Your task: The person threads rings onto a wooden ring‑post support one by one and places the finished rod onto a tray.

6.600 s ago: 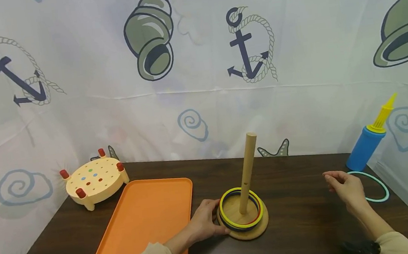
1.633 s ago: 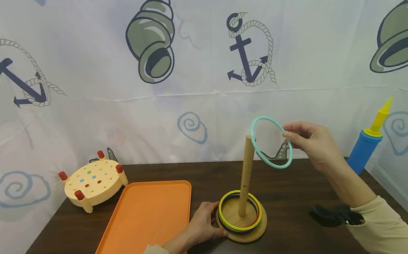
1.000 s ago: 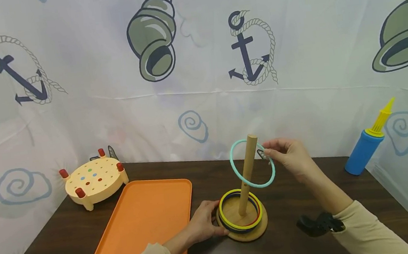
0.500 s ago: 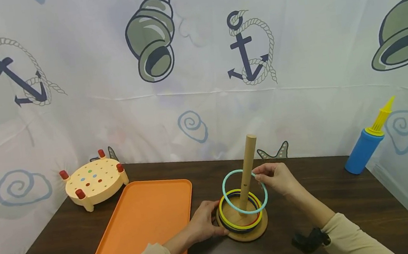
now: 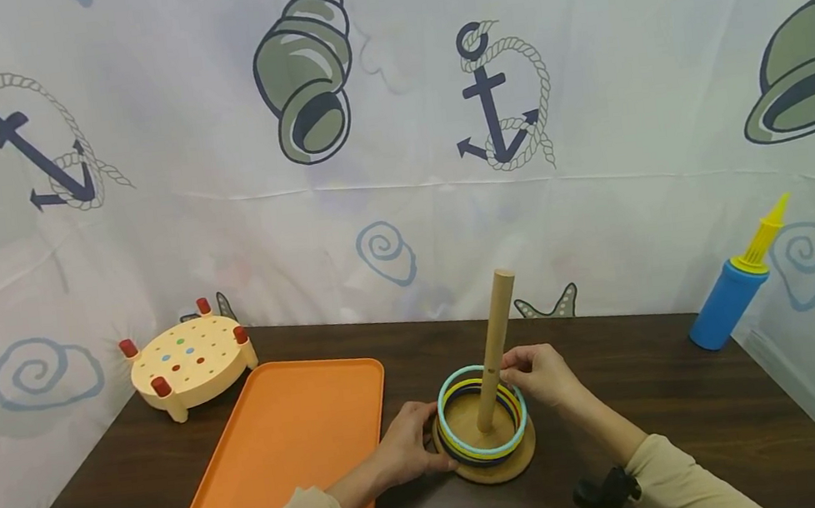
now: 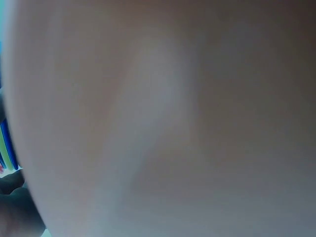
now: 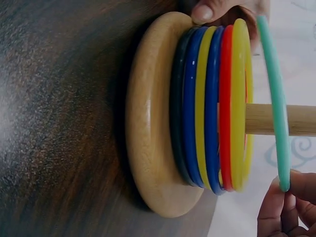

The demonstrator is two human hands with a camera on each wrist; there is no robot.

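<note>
A wooden peg (image 5: 497, 323) rises from a round wooden base (image 7: 148, 118). Around the peg lie several stacked rings (image 7: 239, 108) in dark green, blue, yellow and red, a yellow one topmost. My right hand (image 5: 546, 376) pinches a mint-green ring (image 7: 275, 98) between thumb and fingers at its right side. This ring encircles the peg, slightly tilted, with a gap above the yellow ring in the right wrist view. My left hand (image 5: 407, 447) holds the base at its left edge, thumb in front. Blurred skin fills most of the left wrist view.
Left of the stand lies an orange tray (image 5: 307, 433) on the dark wooden table (image 5: 657, 393). A cream round board (image 5: 193, 362) with red-tipped legs sits behind it at far left. A blue and yellow hand pump (image 5: 730, 305) stands at the right by the patterned cloth (image 5: 422, 252).
My right hand has lifted the mint-green ring from the table at right, carried it left over the peg's top and lowered it towards the stack. My left hand has stayed at the base.
</note>
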